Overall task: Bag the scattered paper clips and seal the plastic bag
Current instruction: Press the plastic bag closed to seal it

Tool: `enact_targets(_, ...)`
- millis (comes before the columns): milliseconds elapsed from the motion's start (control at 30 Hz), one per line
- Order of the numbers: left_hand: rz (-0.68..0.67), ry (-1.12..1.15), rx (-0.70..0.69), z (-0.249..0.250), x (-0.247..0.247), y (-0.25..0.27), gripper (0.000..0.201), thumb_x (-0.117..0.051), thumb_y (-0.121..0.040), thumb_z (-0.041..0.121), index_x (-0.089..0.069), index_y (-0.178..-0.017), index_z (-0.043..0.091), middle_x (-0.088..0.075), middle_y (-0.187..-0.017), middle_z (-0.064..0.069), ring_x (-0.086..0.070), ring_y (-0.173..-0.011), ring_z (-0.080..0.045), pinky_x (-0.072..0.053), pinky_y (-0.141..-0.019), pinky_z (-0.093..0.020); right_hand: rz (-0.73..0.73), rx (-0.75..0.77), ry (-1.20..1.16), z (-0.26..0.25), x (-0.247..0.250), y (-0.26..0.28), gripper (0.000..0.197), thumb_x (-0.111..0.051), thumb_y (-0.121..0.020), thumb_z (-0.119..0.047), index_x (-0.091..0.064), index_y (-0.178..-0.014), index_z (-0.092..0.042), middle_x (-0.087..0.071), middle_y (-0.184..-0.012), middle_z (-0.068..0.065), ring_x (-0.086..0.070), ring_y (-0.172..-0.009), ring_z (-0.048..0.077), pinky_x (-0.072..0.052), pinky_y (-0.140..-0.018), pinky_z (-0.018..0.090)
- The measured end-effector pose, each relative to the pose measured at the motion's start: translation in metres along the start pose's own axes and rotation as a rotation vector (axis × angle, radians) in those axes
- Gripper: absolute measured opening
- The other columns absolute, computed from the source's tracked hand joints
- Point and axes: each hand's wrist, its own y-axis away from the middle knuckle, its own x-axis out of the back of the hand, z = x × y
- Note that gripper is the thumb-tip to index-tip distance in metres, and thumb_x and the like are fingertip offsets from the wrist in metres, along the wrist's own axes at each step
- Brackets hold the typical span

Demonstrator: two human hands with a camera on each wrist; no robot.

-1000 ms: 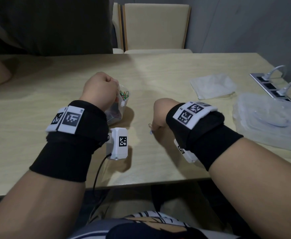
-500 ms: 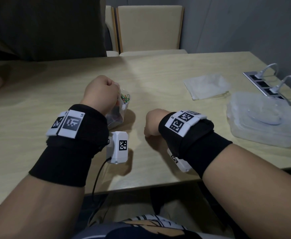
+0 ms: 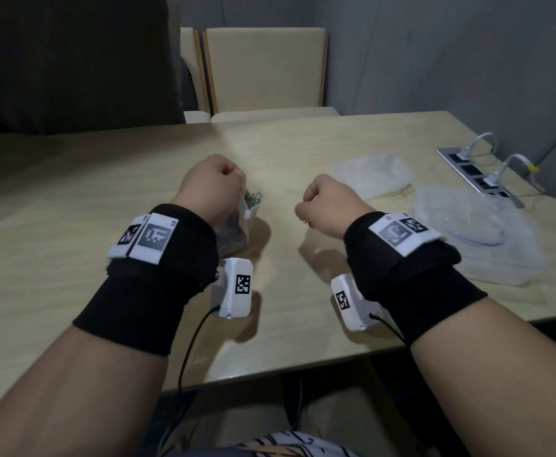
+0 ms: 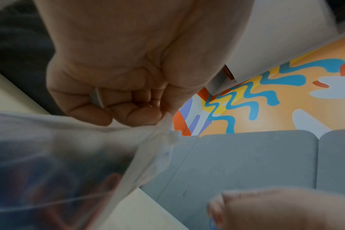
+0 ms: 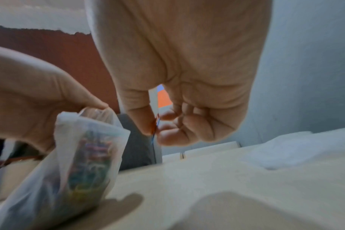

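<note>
My left hand [image 3: 215, 184] grips the top edge of a small clear plastic bag [image 3: 237, 227] that stands on the wooden table [image 3: 72, 206]. Coloured paper clips [image 3: 253, 200] show at its open mouth and fill it in the right wrist view, bag [image 5: 83, 158]. My right hand [image 3: 322, 201] hovers just right of the bag, off the table, and pinches thin red and blue paper clips [image 5: 155, 127] between thumb and fingers. In the left wrist view the curled left fingers [image 4: 120, 109] hold the bag's rim [image 4: 163, 129].
A crumpled clear bag [image 3: 372, 173] lies at the back right. A clear plastic lid or tray [image 3: 474, 225] sits nearer the right edge, with a power strip [image 3: 471, 169] and white cables behind it. Chairs [image 3: 266, 67] stand at the far side of the table.
My right hand has lifted off the table with the clips and moved up and away from the front edge, beside the bag. My left hand keeps its hold on the bag.
</note>
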Motion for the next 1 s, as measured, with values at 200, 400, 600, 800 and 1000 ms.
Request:
enact_targets(200,-0.109,0.079,-0.088,0.026,-0.029,-0.007,0.027,-0.052,-0.095,0.016,-0.056,-0.070,0.024,-0.054,-0.068,0.003,-0.049,-0.067,-0.018,-0.038,-0.067,-0.027,0.124,0.070,-0.202,-0.003,0.027,0.002,0.016,-0.067,-0.080,-0.016,-0.052,-0.079,-0.023,-0.070,-0.083,0.002,-0.062,-0.068,0.014,-0.040,-0.054,0.023)
enact_targets(400,-0.165,0.115,-0.170,0.048,-0.033,-0.012,0.027,-0.052,-0.096,0.016,-0.058,-0.071,0.023,-0.051,-0.065,0.004,-0.044,-0.059,-0.012,-0.036,-0.056,-0.025,0.258,0.178,-0.229,-0.004,0.042,0.008,0.020,-0.080,-0.074,-0.023,-0.060,-0.070,-0.023,-0.060,-0.063,-0.006,-0.055,-0.060,0.011,-0.040,-0.056,0.023)
enact_targets(600,-0.220,0.115,-0.185,0.052,-0.045,-0.007,0.027,-0.053,-0.095,0.013,-0.059,-0.070,0.021,-0.051,-0.061,0.003,-0.043,-0.053,-0.011,-0.035,-0.052,-0.025,0.264,0.233,-0.120,-0.004,0.048,0.009,0.016,-0.077,-0.076,-0.020,-0.064,-0.069,-0.024,-0.058,-0.062,-0.010,-0.054,-0.058,0.008,-0.039,-0.056,0.021)
enact_targets(800,-0.258,0.118,-0.206,0.053,-0.044,-0.007,0.028,-0.053,-0.096,0.013,-0.060,-0.070,0.021,-0.054,-0.049,0.013,-0.043,-0.049,-0.007,-0.035,-0.051,-0.023,0.304,0.256,0.055,0.005,0.053,0.008,0.015,-0.057,-0.091,-0.027,-0.072,-0.089,-0.029,-0.061,-0.103,-0.006,-0.056,-0.089,0.013,-0.042,-0.079,0.024)
enact_targets(1000,-0.356,0.096,-0.279,0.061,-0.033,-0.008,0.029,-0.051,-0.098,0.015,-0.061,-0.072,0.021,-0.048,-0.056,0.008,-0.041,-0.053,-0.008,-0.033,-0.050,-0.019,0.085,0.306,0.014,0.020,0.068,0.019,0.034,-0.049,-0.093,-0.006,-0.070,-0.094,-0.033,-0.063,-0.115,-0.006,-0.058,-0.105,0.010,-0.040,-0.089,0.021)
